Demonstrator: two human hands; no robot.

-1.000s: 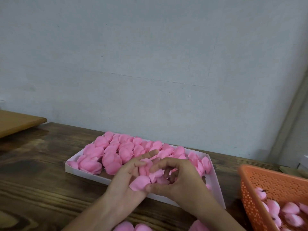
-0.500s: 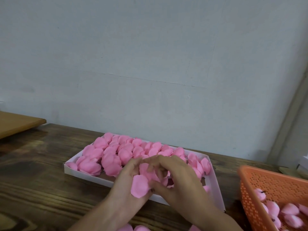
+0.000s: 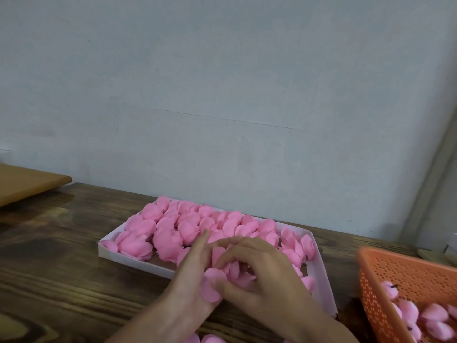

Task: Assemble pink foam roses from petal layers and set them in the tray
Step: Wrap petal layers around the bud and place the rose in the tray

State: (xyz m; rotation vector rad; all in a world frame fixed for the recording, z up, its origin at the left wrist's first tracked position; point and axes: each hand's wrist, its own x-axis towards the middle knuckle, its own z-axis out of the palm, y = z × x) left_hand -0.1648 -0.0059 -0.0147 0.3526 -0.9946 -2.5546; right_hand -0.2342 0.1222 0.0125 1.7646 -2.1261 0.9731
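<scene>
At far left a board lies on the desk, well apart from the work and no threat to it. The tray sits on the desk, its left and back parts packed with finished roses that touch 1 another, with barer floor toward its near right corner. Over the tray's near edge the left hand lies released, fingers straight, its palm cradling the unfinished rose. The right hand is curled over it from the right, fingertips and thumb pinching the petal layers. Because the left hand only supports and does not grip, I judge that the stack depends on the right hand's pinch. If that pinch slackens while a layer is turned, the soft petals could spring apart and drop onto the desk or among the roses. Pinching too hard could crease the foam. Both hands hover just beside the nearest roses, so a swing of the wrist could knock those out of line, and setting the rose into a tight gap could crush its neighbours. Loose petals at the bottom edge lie near the forearms and could be swept off the desk. At right the basket of pink pieces stands near the right forearm, and a hasty reach could tip it.
</scene>
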